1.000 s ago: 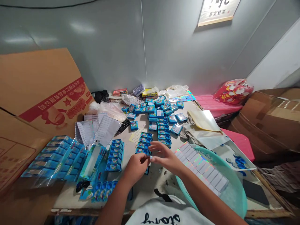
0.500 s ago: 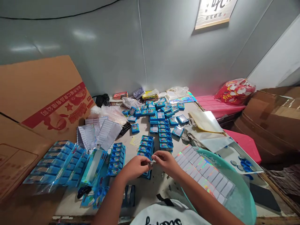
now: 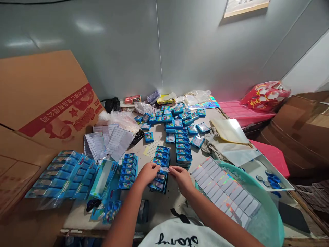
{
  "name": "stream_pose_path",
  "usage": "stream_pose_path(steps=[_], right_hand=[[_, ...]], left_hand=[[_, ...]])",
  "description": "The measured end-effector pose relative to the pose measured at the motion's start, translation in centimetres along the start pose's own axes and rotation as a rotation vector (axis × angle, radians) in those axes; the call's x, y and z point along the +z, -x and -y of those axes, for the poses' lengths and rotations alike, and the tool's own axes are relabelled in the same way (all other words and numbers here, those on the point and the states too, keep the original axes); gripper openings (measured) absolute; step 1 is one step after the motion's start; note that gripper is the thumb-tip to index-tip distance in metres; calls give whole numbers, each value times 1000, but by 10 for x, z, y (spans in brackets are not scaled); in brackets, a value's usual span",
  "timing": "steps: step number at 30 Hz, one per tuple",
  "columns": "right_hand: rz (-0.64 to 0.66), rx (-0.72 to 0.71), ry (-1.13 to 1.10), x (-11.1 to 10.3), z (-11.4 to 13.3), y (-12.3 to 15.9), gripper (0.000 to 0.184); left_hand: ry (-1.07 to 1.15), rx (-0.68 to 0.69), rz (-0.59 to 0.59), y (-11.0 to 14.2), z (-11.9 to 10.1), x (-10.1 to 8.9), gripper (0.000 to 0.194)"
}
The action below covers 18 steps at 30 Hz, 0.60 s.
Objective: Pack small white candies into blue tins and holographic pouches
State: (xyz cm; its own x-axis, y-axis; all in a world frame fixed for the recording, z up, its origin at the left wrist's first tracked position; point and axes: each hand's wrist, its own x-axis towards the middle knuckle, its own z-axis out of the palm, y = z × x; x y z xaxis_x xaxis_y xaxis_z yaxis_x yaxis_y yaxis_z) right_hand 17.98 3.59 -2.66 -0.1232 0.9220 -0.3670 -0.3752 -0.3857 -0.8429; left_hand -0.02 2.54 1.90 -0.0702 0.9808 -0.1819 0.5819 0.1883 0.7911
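Observation:
A small pale, shiny strip (image 3: 164,168) is stretched between my hands, which pinch it at either end; it looks like a clear sticker. My left hand (image 3: 148,175) has its left end and my right hand (image 3: 181,178) its right end. Directly beneath lies a stack of blue blister cards (image 3: 161,156), each slot with a round recess; shiny pieces cover the nearer slots. A longer row of blue packs (image 3: 183,145) runs behind my right hand. Left of my left hand sits another blue card (image 3: 128,171).
A teal basin (image 3: 275,212) at the right bears a sheet of silvery stickers (image 3: 226,192). Loose blue boxes (image 3: 177,118) are heaped toward the wall. A big cardboard box (image 3: 51,103) and bagged blue packs (image 3: 61,176) flank the left. A white tray (image 3: 282,183) holds round blue parts.
My hands have moved apart, and the strip that was bunched between my fingers now spans the gap over the blue cards. The view has tilted slightly down.

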Motion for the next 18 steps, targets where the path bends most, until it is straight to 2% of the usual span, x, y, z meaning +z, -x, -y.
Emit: stream_pose_path(steps=[4, 6, 18], right_hand=[[-60, -31, 27, 4, -12, -5, 34], [-77, -49, 46, 6, -15, -7, 33], [-76, -75, 77, 11, -8, -1, 31]], left_hand=[[-187, 22, -193, -3, 1, 9, 24], [-253, 41, -243, -5, -1, 9, 21], [-269, 86, -210, -9, -14, 3, 21]])
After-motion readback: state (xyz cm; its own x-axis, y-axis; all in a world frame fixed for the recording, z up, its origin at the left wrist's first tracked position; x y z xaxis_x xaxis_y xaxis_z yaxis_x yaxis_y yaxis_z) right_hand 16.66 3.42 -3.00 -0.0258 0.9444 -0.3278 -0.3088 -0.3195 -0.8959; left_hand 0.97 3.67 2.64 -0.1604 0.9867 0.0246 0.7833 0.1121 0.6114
